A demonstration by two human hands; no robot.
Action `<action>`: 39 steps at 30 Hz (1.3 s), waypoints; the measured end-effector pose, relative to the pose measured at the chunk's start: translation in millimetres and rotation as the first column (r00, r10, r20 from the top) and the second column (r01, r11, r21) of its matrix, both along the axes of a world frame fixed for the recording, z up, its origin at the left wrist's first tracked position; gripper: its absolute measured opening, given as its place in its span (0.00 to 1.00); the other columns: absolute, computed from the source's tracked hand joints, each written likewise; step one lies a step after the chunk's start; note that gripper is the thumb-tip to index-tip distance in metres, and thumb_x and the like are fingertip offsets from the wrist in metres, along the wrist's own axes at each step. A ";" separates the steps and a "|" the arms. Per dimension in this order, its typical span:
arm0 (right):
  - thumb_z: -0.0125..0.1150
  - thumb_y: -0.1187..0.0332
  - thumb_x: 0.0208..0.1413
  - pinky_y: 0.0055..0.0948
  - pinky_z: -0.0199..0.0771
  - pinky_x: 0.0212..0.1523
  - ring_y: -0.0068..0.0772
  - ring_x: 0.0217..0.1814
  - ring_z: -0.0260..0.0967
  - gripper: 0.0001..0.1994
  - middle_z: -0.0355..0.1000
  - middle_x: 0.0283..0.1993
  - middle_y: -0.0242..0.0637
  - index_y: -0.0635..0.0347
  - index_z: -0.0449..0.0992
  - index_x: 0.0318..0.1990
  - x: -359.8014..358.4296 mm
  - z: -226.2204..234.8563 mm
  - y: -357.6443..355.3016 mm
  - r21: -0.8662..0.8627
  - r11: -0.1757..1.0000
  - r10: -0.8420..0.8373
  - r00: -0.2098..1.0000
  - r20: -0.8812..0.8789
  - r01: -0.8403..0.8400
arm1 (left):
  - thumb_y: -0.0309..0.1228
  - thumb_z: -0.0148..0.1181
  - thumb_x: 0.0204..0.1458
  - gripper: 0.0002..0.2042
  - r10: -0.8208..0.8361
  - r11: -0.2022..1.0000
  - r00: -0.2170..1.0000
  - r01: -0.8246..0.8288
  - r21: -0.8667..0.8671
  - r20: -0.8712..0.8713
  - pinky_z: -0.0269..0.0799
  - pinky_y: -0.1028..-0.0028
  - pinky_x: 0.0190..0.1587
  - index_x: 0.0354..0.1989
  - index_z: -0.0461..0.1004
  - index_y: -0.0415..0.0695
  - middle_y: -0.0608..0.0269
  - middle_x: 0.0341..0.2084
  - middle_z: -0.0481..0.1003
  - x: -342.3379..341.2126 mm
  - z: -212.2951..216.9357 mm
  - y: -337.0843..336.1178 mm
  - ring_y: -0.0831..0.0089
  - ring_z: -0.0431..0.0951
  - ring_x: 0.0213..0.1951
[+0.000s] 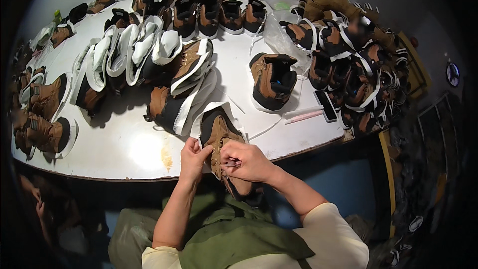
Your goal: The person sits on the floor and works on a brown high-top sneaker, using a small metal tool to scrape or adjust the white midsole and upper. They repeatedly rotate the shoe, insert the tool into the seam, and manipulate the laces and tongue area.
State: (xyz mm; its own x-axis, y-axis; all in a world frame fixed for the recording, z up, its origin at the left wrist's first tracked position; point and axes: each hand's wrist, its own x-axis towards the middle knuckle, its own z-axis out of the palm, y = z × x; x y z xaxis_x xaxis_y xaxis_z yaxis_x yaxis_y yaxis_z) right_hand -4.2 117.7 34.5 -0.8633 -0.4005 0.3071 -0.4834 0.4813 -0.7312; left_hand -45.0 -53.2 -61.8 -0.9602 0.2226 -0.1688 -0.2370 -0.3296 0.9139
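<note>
White tabletop (124, 144): at its near edge, your left hand (193, 158) and right hand (247, 161) are pinching closed on one brown-and-black leather shoe upper (217, 132).

A single view, taken from the person's head, looks steeply down and forward over the white-topped bench (124, 144). The near bench edge curves across the lower middle, bent by the wide fisheye lens, and dark corners ring the picture. Both forearms enter from the lower edge, so the camera sits close above them. The far bench edge and a grey wall lie along the top.
</note>
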 end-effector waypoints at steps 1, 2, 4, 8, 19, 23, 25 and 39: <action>0.64 0.75 0.42 0.31 0.70 0.29 0.39 0.28 0.69 0.09 0.68 0.33 0.36 0.63 0.70 0.30 0.7 -3.7 -2.7 0.020 1.000 0.012 1.000 -0.022 -0.011 | 0.21 0.63 0.49 0.17 -0.011 0.995 1.000 0.008 -0.095 -0.029 0.70 0.79 0.38 0.46 0.66 0.36 0.64 0.34 0.73 1.3 -0.7 -4.4 0.79 0.71 0.31; 0.65 0.73 0.42 0.34 0.70 0.30 0.42 0.30 0.70 0.09 0.68 0.34 0.37 0.62 0.71 0.31 3.6 -1.9 -6.9 0.059 0.998 0.006 1.000 0.022 -0.007 | 0.21 0.63 0.48 0.17 0.074 0.984 0.994 -0.087 -0.154 -0.085 0.70 0.78 0.39 0.47 0.66 0.36 0.63 0.35 0.72 5.1 -0.7 -5.5 0.78 0.71 0.32; 0.66 0.73 0.42 0.34 0.70 0.30 0.41 0.31 0.70 0.10 0.68 0.35 0.36 0.62 0.71 0.32 4.9 -3.1 -11.3 0.093 0.996 0.008 1.000 0.007 -0.008 | 0.22 0.63 0.48 0.19 0.227 0.927 0.951 -0.277 -0.254 -0.210 0.69 0.76 0.39 0.48 0.66 0.35 0.60 0.37 0.70 15.7 0.8 -2.7 0.75 0.70 0.35; 0.66 0.73 0.41 0.33 0.70 0.30 0.39 0.32 0.71 0.11 0.68 0.37 0.36 0.61 0.71 0.33 8.1 -4.2 -11.0 0.083 0.997 0.009 1.000 -0.006 -0.008 | 0.19 0.63 0.45 0.17 0.248 0.751 0.752 -0.547 -0.369 -0.610 0.69 0.74 0.36 0.45 0.69 0.35 0.58 0.35 0.69 32.0 19.2 -5.4 0.70 0.71 0.35; 0.68 0.75 0.40 0.29 0.70 0.31 0.33 0.31 0.70 0.12 0.67 0.40 0.35 0.62 0.71 0.34 17.3 -3.2 -13.1 0.084 0.996 0.016 0.997 0.079 -0.022 | 0.22 0.63 0.47 0.06 0.091 0.963 0.965 -0.148 -0.227 -0.244 0.71 0.79 0.32 0.31 0.74 0.34 0.62 0.29 0.72 36.9 31.3 0.6 0.79 0.74 0.28; 0.68 0.75 0.40 0.27 0.70 0.31 0.30 0.30 0.68 0.12 0.66 0.39 0.35 0.62 0.72 0.32 16.0 -2.9 -11.9 0.034 0.998 0.039 0.990 0.136 -0.044 | 0.22 0.62 0.48 0.05 0.083 0.960 0.962 -0.147 -0.239 -0.259 0.71 0.78 0.32 0.31 0.74 0.34 0.62 0.28 0.73 35.2 29.8 1.1 0.79 0.74 0.28; 0.69 0.75 0.40 0.27 0.70 0.31 0.30 0.30 0.68 0.11 0.66 0.40 0.35 0.62 0.72 0.31 15.7 -3.8 -11.9 0.034 0.998 0.039 0.988 0.147 -0.045 | 0.22 0.62 0.48 0.05 0.078 0.957 0.962 -0.145 -0.250 -0.261 0.71 0.78 0.32 0.31 0.74 0.34 0.62 0.28 0.73 34.6 31.8 1.2 0.78 0.74 0.28; 0.59 0.61 0.55 0.27 0.66 0.44 0.33 0.43 0.64 0.17 0.64 0.45 0.40 0.62 0.69 0.48 15.1 0.6 -8.5 -0.037 0.999 0.029 0.963 0.269 -0.020 | 0.20 0.57 0.51 0.02 0.068 0.980 0.931 -0.129 -0.151 -0.358 0.65 0.79 0.29 0.31 0.69 0.37 0.64 0.27 0.67 30.5 19.3 1.9 0.79 0.68 0.26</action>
